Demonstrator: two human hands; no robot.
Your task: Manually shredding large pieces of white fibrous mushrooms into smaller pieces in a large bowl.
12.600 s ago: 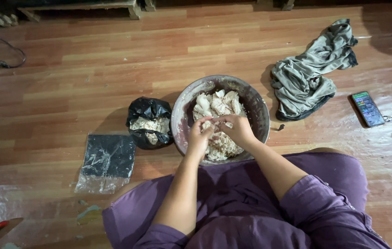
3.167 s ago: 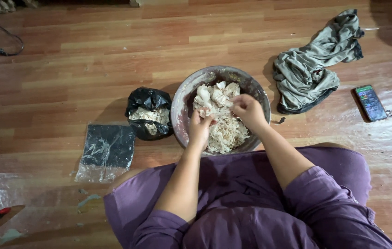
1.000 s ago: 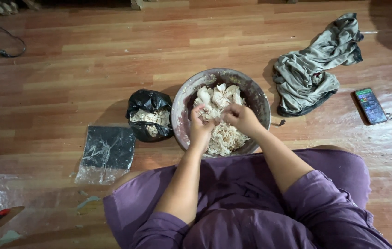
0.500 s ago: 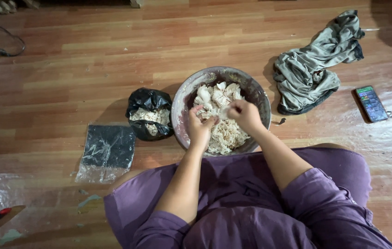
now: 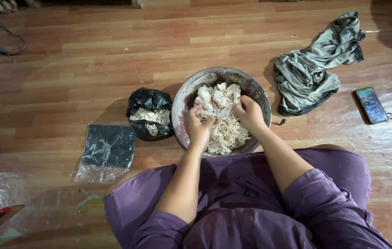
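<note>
head view: a round metal bowl [image 5: 184, 99] sits on the wooden floor just in front of the person's lap, heaped with pale shredded pieces [image 5: 223, 133]. the left hand [image 5: 199, 125] and right hand [image 5: 250, 114] are both in the heap — fingers curled, each pinching strands. a black bag [image 5: 149, 100] touches the bowl's left side; a grey cloth [image 5: 313, 74] and a phone [image 5: 371, 105] lie to the right.

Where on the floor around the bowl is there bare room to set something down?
Widest bare patch: the wooden floor beyond the bowl and black bag, out to the cable. A smaller one lies between the cloth and the bowl's far rim. It is crowded left of the bowl, where the bag touches it, with the plastic sheet close by.
</note>
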